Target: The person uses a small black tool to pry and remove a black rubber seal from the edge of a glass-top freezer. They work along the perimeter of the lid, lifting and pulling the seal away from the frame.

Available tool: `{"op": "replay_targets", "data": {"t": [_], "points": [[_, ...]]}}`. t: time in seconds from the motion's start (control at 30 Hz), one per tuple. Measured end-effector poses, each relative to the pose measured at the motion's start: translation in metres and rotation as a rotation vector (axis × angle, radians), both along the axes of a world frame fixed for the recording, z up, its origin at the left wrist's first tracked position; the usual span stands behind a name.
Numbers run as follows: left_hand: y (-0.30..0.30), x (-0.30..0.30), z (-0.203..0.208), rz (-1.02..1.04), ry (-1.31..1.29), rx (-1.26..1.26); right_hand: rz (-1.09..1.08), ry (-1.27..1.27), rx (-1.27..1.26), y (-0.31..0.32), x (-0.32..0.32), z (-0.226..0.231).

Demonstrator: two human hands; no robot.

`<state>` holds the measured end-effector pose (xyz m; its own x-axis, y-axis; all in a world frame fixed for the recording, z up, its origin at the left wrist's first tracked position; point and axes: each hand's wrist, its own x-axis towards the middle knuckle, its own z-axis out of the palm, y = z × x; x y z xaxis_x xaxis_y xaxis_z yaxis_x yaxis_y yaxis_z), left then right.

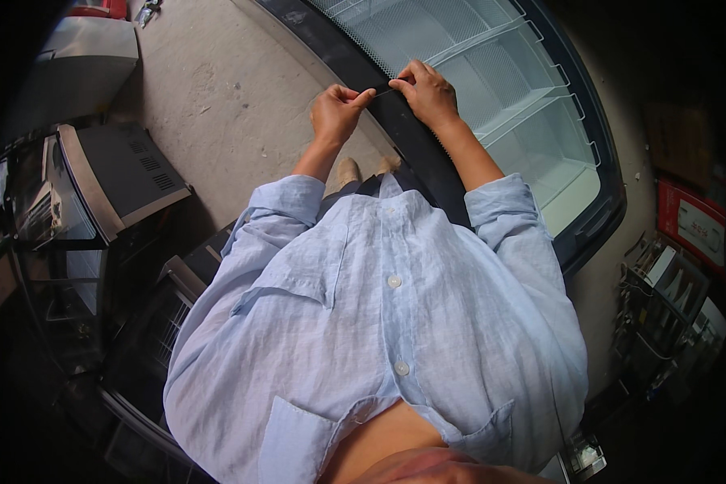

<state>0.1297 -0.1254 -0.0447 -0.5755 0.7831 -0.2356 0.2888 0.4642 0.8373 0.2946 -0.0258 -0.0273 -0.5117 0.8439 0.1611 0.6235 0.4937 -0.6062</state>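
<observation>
Thin strand (385, 92), a faint, pale line, spans the short gap between the two hands, over the dark rim (415, 137) of a low cabinet with white wire baskets (492, 64). Too fine in this view to tell whether thread, wire or fibre; whether it touches the rim is also unclear.

Technique (judgement): keep both pinches close together so that the free length stays short and easy to steer. Hold light, even tension; a hard tug could snap the strand or draw it out of the fingers. Steady the wrists, move one hand at a time, and keep the line clear of the basket wires, where it might snag.

Grip, left hand (336, 115): thumb and forefinger pinched together on the strand's left end, with practically no gap; other fingers curled in. Grip, right hand (429, 97): similar fingertip pinch on the right end, hand bent over the rim's basket side. Both appear to be precision grips, nothing in the palms that can be seen. Pinch force: cannot tell.
</observation>
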Motion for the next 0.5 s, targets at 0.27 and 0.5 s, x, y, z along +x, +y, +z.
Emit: {"op": "replay_targets", "data": {"t": [0.27,0.5], "points": [[-0.006,0.007,-0.004,-0.021,-0.036,-0.038,0.004,-0.012,0.006,-0.006,0.01,0.0],[-0.01,0.015,0.008,-0.045,-0.026,-0.08,-0.005,-0.008,0.031,-0.015,0.02,0.0]]}}
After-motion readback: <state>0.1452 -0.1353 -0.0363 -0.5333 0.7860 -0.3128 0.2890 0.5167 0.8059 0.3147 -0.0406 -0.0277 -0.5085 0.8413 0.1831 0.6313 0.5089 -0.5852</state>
